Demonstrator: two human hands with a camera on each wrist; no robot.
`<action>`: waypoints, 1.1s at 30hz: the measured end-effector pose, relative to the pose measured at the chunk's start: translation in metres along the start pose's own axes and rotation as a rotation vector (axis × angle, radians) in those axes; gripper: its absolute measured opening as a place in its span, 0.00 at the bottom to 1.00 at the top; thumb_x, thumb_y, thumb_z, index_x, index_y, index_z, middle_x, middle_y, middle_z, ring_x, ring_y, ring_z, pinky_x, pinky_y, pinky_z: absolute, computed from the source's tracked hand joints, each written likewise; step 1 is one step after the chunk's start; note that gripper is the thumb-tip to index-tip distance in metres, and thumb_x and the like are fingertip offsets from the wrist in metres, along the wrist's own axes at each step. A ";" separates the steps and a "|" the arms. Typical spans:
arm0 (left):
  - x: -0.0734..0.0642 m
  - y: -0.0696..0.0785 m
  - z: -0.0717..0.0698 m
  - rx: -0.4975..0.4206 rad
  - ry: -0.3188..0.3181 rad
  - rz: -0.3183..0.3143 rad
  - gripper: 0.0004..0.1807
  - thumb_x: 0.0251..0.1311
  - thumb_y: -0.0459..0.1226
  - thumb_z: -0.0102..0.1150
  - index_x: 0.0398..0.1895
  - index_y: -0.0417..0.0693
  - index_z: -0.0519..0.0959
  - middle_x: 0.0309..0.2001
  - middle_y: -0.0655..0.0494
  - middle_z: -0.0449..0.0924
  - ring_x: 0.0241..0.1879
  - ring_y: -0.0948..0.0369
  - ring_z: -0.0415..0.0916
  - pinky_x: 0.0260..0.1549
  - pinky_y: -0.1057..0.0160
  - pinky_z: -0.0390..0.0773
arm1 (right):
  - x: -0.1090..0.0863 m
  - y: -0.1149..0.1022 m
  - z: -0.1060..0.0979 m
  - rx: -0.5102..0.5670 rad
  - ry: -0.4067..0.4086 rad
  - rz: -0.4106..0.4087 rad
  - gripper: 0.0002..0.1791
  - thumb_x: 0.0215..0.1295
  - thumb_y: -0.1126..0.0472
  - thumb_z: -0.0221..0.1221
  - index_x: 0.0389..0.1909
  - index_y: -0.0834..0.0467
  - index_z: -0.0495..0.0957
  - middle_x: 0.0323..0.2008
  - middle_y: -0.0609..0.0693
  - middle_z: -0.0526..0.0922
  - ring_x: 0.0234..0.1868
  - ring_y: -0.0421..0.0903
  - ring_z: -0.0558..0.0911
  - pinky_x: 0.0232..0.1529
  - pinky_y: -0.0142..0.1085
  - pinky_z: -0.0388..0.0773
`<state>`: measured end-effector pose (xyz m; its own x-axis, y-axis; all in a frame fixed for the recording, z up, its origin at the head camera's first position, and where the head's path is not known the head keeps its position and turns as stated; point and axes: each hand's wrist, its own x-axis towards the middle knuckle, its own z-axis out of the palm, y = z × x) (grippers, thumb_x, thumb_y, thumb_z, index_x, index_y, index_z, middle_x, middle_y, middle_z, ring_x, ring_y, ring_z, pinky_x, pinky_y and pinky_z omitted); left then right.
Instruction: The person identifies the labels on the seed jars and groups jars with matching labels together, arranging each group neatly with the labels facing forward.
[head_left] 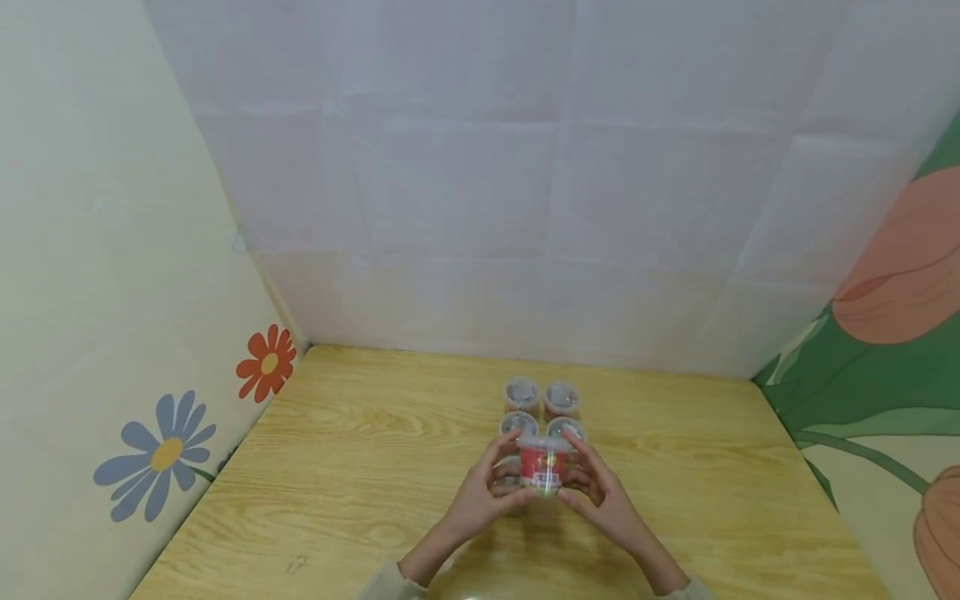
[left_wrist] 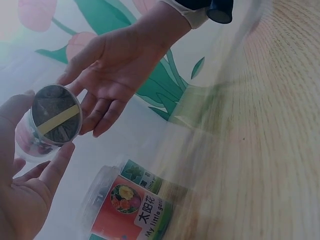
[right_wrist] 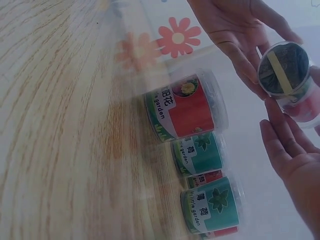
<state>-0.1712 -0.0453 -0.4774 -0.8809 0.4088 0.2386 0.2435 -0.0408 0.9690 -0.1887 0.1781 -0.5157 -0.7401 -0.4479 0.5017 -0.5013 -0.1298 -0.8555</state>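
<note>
A small clear plastic tub with a red label is held up over the table between both hands. My left hand grips its left side, thumb low and index finger near the lid. From the opposite side my right hand holds it the same way. The tub's round underside, dark inside with a pale yellow strip across it, shows in the left wrist view. Below stands another red-labelled tub with a flower picture, beside green-labelled tubs with a leaf picture.
Two lidded tubs stand at the back, a left one and a right one, with more in front of them, partly hidden by the hands. The wood-grain table meets a white sheet behind and flower-printed sheets at both sides.
</note>
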 end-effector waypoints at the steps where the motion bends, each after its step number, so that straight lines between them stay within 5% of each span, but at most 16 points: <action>1: 0.000 0.000 0.000 -0.007 -0.003 -0.004 0.42 0.55 0.29 0.62 0.70 0.42 0.50 0.63 0.35 0.59 0.53 0.44 0.71 0.46 0.59 0.79 | 0.000 0.000 0.000 0.003 0.000 0.003 0.39 0.60 0.76 0.54 0.70 0.65 0.47 0.53 0.54 0.72 0.45 0.42 0.79 0.47 0.33 0.79; 10: 0.003 -0.023 -0.005 -0.047 -0.023 -0.005 0.42 0.57 0.29 0.60 0.72 0.49 0.49 0.63 0.37 0.59 0.53 0.48 0.71 0.45 0.61 0.80 | 0.002 -0.002 0.001 0.006 0.004 -0.034 0.38 0.60 0.78 0.53 0.69 0.68 0.46 0.51 0.69 0.68 0.44 0.44 0.79 0.42 0.34 0.81; 16: 0.003 -0.027 -0.006 -0.055 -0.036 0.013 0.41 0.58 0.31 0.59 0.71 0.49 0.50 0.63 0.35 0.59 0.53 0.49 0.72 0.44 0.59 0.80 | 0.001 -0.003 0.002 0.000 0.017 0.022 0.38 0.60 0.76 0.55 0.69 0.67 0.48 0.51 0.65 0.70 0.44 0.43 0.80 0.42 0.35 0.81; 33: 0.010 0.017 0.006 0.014 0.129 -0.086 0.23 0.65 0.36 0.52 0.58 0.33 0.61 0.54 0.33 0.71 0.48 0.44 0.77 0.39 0.61 0.81 | 0.003 -0.008 0.001 -0.099 0.019 0.037 0.36 0.61 0.74 0.55 0.69 0.65 0.52 0.51 0.64 0.72 0.45 0.44 0.80 0.45 0.35 0.79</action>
<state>-0.1732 -0.0365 -0.4590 -0.9434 0.2895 0.1619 0.1699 0.0026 0.9855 -0.1868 0.1771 -0.5079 -0.7667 -0.4341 0.4730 -0.5147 -0.0249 -0.8570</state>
